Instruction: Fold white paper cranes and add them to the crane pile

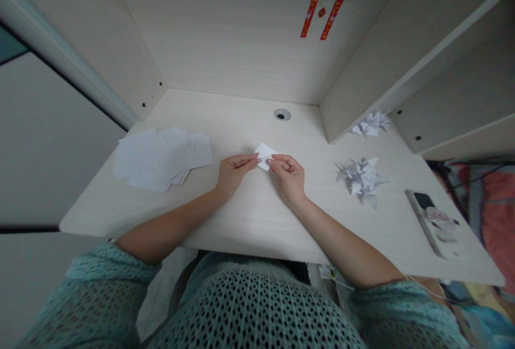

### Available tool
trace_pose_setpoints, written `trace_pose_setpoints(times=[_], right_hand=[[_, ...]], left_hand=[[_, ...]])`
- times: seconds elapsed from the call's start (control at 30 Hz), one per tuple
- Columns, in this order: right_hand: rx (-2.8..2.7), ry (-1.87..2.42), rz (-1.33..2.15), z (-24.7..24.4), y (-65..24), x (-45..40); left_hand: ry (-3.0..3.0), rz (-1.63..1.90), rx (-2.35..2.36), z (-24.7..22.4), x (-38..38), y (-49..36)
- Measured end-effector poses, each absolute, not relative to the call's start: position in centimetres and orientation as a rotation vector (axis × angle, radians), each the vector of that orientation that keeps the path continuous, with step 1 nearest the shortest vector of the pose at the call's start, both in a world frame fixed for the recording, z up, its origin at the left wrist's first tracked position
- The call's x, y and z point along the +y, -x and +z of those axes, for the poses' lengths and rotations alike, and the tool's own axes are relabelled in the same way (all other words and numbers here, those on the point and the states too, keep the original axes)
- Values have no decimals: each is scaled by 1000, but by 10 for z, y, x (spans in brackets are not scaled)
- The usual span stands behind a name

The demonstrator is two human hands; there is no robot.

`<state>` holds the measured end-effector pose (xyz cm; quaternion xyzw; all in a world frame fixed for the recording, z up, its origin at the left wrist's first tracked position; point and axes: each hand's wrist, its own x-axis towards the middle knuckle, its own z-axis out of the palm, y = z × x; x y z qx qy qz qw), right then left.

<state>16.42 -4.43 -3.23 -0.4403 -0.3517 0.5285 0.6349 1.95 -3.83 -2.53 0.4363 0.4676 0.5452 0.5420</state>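
A small folded piece of white paper [265,151] is held just over the middle of the desk, one corner pointing toward the back panel. My left hand [235,173] pinches its left side between thumb and fingers. On the right side, my right hand [289,175] grips the same paper, thumb on top and fingers curled. The fingertips of both hands nearly meet and cover part of the near edge. To the left lies a spread stack of white paper sheets [161,158]. A cluster of folded white paper pieces with pointed tips [362,177] sits to the right.
Another cluster of folded paper [370,123] lies by the upright divider [354,75]. A phone [434,224] rests near the right edge of the desk [257,220]. A round cable hole [282,115] is at the back. Red decorations [322,12] hang on the back panel.
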Motion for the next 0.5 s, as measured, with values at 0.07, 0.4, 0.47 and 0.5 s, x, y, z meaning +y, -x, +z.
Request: trace_pose_setpoints(times=[0.07, 0.4, 0.47, 0.5], right_hand=[[-796, 1006, 1200, -33, -164, -44], [-781, 1010, 1205, -34, -164, -43], [-792, 995, 1206, -35, -164, -43], [-796, 990, 1206, -35, -164, -43]], left_hand=[[-1025, 1295, 1102, -26, -38, -20], [-1035, 1272, 1083, -27, -38, -19], [-1047, 1265, 1087, -26, -38, -19], [-1054, 1265, 1090, -26, -38, -19]])
